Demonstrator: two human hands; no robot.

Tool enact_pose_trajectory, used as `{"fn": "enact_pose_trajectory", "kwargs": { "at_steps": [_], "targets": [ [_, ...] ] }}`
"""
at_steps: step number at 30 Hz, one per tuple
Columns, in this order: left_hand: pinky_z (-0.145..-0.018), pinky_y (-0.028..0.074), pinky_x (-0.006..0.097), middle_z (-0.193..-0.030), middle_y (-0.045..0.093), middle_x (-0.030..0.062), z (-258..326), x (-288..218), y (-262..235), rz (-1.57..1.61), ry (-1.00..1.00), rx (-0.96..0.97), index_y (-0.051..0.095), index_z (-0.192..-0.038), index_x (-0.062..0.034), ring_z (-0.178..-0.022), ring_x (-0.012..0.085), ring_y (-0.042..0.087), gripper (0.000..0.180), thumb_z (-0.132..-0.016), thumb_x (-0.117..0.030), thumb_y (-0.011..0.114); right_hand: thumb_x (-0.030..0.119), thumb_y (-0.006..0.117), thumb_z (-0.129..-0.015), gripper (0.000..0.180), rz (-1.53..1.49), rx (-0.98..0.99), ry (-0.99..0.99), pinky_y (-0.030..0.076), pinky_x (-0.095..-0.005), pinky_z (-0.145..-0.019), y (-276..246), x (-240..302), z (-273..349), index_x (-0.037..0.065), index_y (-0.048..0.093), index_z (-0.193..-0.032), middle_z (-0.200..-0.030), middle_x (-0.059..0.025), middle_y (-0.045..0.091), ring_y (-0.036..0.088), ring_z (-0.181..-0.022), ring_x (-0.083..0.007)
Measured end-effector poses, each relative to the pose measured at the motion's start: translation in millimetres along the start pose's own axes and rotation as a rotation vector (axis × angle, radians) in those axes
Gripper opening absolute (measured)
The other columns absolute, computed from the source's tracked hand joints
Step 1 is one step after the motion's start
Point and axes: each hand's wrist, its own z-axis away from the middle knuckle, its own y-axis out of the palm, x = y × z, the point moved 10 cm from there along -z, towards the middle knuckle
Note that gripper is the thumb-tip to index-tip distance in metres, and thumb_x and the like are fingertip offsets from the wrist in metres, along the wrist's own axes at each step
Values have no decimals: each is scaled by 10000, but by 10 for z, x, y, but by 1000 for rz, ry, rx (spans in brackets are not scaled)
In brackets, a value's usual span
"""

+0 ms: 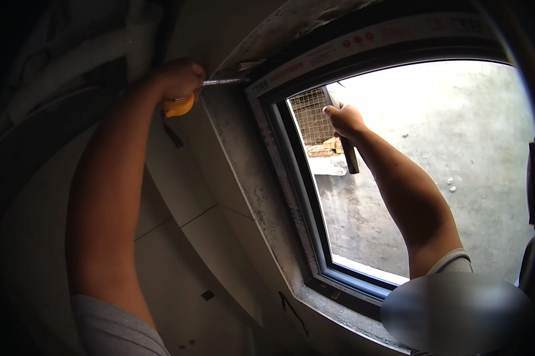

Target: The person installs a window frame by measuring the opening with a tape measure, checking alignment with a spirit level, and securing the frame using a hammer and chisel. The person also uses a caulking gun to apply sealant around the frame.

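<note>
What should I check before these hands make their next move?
1. Left hand has hold of the yellow tape measure: ok, its case shows just below the fist.
2. Metal strip is out and straight: ok, it runs toward the upper left corner of the window frame.
3. Strip's far end touches the frame: cannot tell, too dark there.
4. Strip's marks can be read: not ok, too small here.
5. Right hand is free: not ok, it grips a dark stick.
6. Stick is clear of the frame: cannot tell, depth is unclear.
</note>
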Motion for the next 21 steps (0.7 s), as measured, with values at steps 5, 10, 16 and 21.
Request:
{"fn": "enact_pose_trajectory", "kwargs": {
  "at_steps": [5,10,16,21],
  "targets": [
    [-855,568,389,-928,793,99,-2,37,12,18,0,-4,707,-1250,-1,-866,223,743,320,-1041,-171,534,340,659,-1037,450,3,5,-107,605,-365,-596,-25,86,117,-59,673,-1245,-829,-144,715,696,-624,-207],
    [-849,566,384,-936,793,96,-11,54,15,38,8,-1,710,-1253,-10,-869,220,738,335,-1038,-185,523,294,665,-1036,408,23,41,-115,585,-365,-563,65,85,109,-70,673,-1220,-808,-138,710,683,-600,-203],
    [-826,568,374,-938,794,97,-11,30,18,-35,29,30,726,-1252,-19,-863,219,735,349,-1022,-206,542,265,677,-1024,376,22,117,-108,573,-363,-569,224,287,257,-80,683,-1172,-817,-143,718,674,-591,-205],
    [-795,572,372,-920,793,100,-53,34,2,15,27,21,734,-1243,-21,-836,217,736,346,-1015,-205,550,279,690,-1025,367,-75,-37,65,578,-370,-573,133,40,75,-72,688,-1135,-785,-134,707,673,-585,-206]
  ]
}}
